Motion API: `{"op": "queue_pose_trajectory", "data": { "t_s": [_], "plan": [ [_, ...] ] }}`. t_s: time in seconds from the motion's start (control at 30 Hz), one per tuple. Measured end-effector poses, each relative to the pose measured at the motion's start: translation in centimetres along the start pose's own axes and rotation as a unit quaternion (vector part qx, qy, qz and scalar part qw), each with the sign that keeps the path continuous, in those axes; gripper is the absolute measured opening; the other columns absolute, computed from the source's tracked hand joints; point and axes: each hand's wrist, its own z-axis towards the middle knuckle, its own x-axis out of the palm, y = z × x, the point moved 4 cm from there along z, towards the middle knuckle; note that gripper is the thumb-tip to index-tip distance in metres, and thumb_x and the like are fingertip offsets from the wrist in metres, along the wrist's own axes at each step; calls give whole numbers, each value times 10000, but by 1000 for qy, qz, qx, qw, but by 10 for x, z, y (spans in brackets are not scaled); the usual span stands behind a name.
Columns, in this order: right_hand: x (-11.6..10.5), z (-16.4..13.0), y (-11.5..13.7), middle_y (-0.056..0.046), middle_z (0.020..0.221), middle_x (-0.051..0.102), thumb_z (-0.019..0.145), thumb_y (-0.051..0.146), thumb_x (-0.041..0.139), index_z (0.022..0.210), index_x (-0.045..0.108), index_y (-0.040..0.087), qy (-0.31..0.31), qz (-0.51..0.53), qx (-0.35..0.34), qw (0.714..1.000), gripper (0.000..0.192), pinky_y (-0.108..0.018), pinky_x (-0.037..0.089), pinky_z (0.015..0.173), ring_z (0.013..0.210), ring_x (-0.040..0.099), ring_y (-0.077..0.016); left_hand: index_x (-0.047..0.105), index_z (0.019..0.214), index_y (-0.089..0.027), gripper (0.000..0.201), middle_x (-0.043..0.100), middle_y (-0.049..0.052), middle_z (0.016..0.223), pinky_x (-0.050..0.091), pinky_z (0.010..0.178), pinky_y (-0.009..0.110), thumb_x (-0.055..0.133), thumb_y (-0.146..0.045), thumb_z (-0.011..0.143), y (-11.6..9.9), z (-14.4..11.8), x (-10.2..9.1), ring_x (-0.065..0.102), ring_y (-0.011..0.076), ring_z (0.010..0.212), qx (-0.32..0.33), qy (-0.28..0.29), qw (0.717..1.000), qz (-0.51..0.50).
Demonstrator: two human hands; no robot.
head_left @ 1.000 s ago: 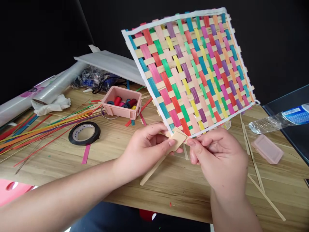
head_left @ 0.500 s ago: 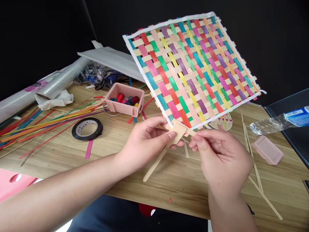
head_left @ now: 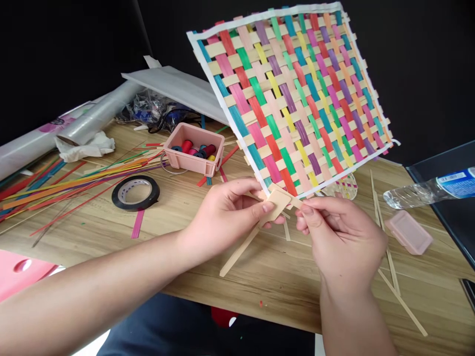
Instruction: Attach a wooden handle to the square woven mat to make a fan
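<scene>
Woven panel held aloft by its lower corner

The multicoloured, white-edged panel is held tilted above a wooden surface. At its lower corner, a pale flat piece is pinched between the thumb and fingers of the left hand, while a narrow pale strip is gripped by the fingertips of the right hand. Black tape and a pink box of thread spools are seen at left, a plastic bottle at right.
</scene>
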Motion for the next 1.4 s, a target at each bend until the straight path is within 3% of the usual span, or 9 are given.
{"op": "queue_pose_trajectory", "data": {
  "t_s": [0.37,0.77,0.83,1.0,1.17,1.4],
  "plan": [
    [-3,3,-10,32,643,625,818,160,701,828,699,223,10,79,64,995,63,-197,456,399,489,575,-90,717,859,-203,155,734,11,780,597,586,298,768,-228,715,-1,-2,2,730,218,663,-15,8,1000,-23],
    [4,-3,-11,26,709,667,829,112,679,860,709,232,13,43,31,998,128,-190,481,449,542,600,-85,705,878,-138,153,733,41,823,574,584,249,732,-202,741,-2,1,1,735,204,710,-27,19,999,-17],
    [7,-3,-11,35,682,657,837,118,672,863,700,232,6,55,35,998,120,-188,475,447,529,591,-81,702,891,-141,161,737,43,834,562,572,245,725,-206,746,-2,1,1,729,197,706,-17,22,1000,-11],
    [10,-8,-4,42,675,659,838,96,661,888,689,227,-6,33,1,999,143,-221,530,545,569,622,-93,724,843,-155,118,739,23,854,547,715,225,737,-181,728,-9,1,-5,690,147,791,85,-31,994,54],
    [10,-12,1,29,735,686,835,82,653,897,693,222,1,4,-28,1000,159,-237,539,553,592,641,-103,734,887,-178,165,742,32,892,543,709,248,742,-287,762,-3,1,-8,678,156,797,60,-31,998,14],
    [10,-12,2,34,657,659,840,124,673,881,676,201,-32,41,18,998,88,-219,528,513,552,625,-100,749,870,-183,144,720,20,813,479,623,192,736,-291,777,-2,-2,-8,611,103,701,60,-41,997,2]
  ]
}}
